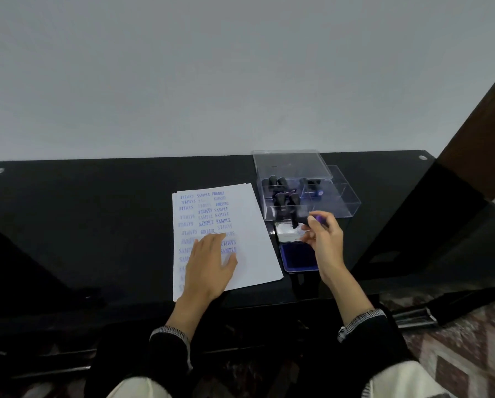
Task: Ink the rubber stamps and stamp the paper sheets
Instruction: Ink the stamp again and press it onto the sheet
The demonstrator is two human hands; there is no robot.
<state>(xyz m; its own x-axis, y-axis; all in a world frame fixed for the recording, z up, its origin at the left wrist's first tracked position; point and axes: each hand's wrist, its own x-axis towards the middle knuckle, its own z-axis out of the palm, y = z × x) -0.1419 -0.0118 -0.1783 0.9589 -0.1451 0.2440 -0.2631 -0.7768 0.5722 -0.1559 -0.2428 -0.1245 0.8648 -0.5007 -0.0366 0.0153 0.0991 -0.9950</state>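
Fingers (312, 222) of the right hand (325, 239) are pinching a stamp (302, 218) above the ink pad (298, 257) near the desk's (97, 196) front edge; left hand (209, 262) is lying flat, pinning the paper (249, 225). Inking is probably coming next, needing a level press.

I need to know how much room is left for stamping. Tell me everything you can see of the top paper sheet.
The top paper sheet is white and lies flat on the black table, on a slightly offset stack. Blue-purple impressions, mostly SAMPLE, also FRAGILE, AMENDED and AIR MAIL, fill three rough columns on its left and middle; the right strip and lower right corner are bare. The left hand rests flat on its lower middle. The ink pad sits just right of it.
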